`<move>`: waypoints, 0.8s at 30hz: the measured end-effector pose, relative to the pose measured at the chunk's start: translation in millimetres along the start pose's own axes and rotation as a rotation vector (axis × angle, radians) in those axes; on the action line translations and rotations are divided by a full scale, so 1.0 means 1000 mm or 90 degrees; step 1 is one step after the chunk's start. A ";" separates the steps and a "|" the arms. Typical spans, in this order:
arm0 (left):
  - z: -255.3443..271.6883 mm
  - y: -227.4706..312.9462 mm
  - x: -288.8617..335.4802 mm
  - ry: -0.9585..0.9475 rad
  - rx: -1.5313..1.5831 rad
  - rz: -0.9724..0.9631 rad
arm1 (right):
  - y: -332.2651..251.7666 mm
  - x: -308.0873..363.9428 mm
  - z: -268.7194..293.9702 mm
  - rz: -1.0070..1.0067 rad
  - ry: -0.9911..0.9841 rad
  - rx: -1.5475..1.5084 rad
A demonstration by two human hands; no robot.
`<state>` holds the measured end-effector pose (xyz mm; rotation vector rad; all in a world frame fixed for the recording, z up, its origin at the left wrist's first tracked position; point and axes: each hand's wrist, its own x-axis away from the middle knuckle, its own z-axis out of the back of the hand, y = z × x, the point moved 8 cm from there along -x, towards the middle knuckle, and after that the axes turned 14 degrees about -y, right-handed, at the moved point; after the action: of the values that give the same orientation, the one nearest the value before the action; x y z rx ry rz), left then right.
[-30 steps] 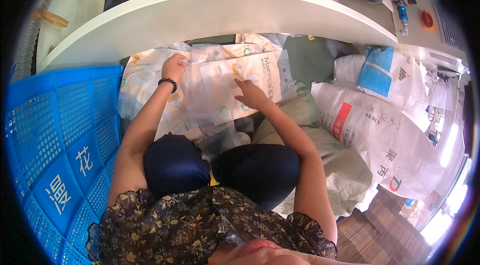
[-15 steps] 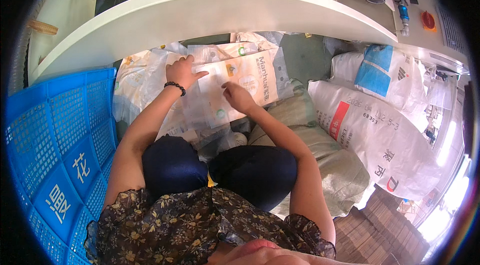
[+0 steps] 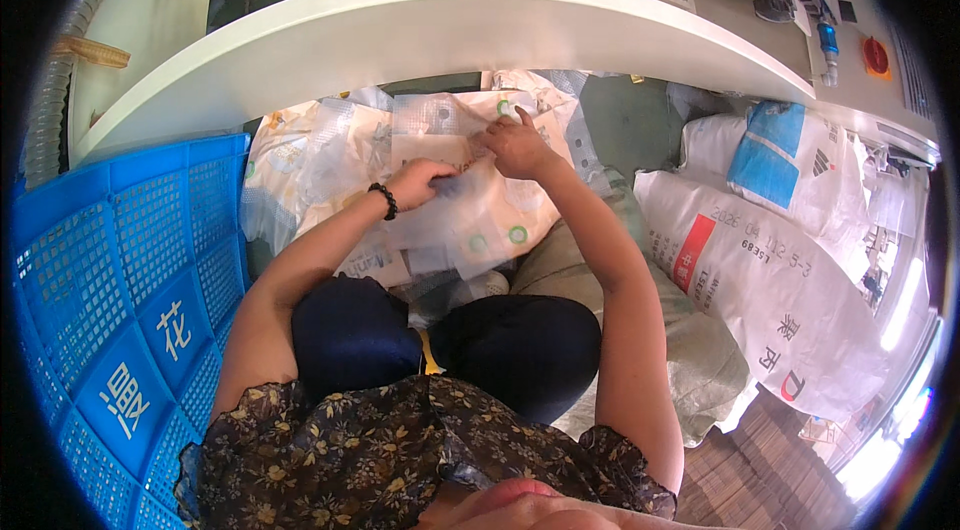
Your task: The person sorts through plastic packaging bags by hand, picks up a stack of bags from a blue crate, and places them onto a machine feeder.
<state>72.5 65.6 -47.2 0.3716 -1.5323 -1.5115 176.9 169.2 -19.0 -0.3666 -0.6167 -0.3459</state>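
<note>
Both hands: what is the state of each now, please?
Left hand: fingers curled at the cream plastic bags; grip cannot be told.
Right hand: fingers bent at the bags; grip cannot be told.

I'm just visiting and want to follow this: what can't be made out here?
Pile of bags: head view; how many, since they overlap.
Left hand: head view; blur hides whether it grips a bag.
Blue crate: head view; its left side is cut off by the picture's dark rim.
</note>
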 end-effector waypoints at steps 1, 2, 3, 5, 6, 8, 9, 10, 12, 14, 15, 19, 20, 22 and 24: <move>-0.003 0.010 0.002 -0.018 0.023 -0.020 | 0.001 -0.001 -0.008 -0.004 -0.105 0.008; -0.005 0.008 0.002 -0.025 0.060 -0.014 | 0.004 0.003 -0.008 -0.019 -0.144 0.030; -0.005 0.006 0.001 -0.033 0.098 -0.009 | 0.008 0.008 -0.008 -0.036 -0.182 0.053; -0.009 -0.001 -0.002 -0.036 0.149 0.003 | 0.022 0.017 -0.009 -0.106 -0.232 0.031; -0.012 -0.010 -0.002 -0.029 0.163 0.011 | 0.026 0.017 -0.008 -0.136 -0.236 0.044; -0.017 -0.022 -0.004 -0.033 0.193 0.021 | 0.028 0.011 -0.003 -0.198 -0.244 0.066; -0.022 -0.025 -0.004 -0.041 0.209 0.023 | 0.018 -0.004 0.009 -0.136 -0.180 0.041; -0.026 -0.027 -0.005 -0.051 0.224 0.025 | 0.012 -0.021 0.020 -0.083 -0.097 -0.093; -0.030 -0.019 -0.005 -0.050 0.116 -0.005 | -0.007 -0.051 0.040 -0.027 0.060 -0.248; -0.037 -0.014 -0.005 -0.067 0.042 -0.018 | -0.025 -0.077 0.044 -0.037 0.136 -0.271; -0.041 -0.013 -0.006 -0.085 0.022 -0.019 | -0.031 -0.090 0.041 -0.049 0.142 -0.268; -0.040 0.002 0.002 -0.018 0.017 -0.087 | -0.034 -0.099 0.026 -0.005 0.093 -0.255; -0.042 0.003 0.004 -0.009 0.012 -0.079 | -0.034 -0.089 0.028 0.024 0.056 -0.259; -0.053 -0.011 0.001 -0.099 -0.033 0.018 | -0.037 -0.038 0.073 0.046 0.182 -0.312; -0.053 -0.012 0.005 -0.128 -0.037 0.066 | -0.045 0.024 0.126 0.116 0.338 -0.366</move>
<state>105.4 26.1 -65.8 0.1066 -1.6326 -1.5455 113.9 178.8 101.6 -0.8417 0.0509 -0.4219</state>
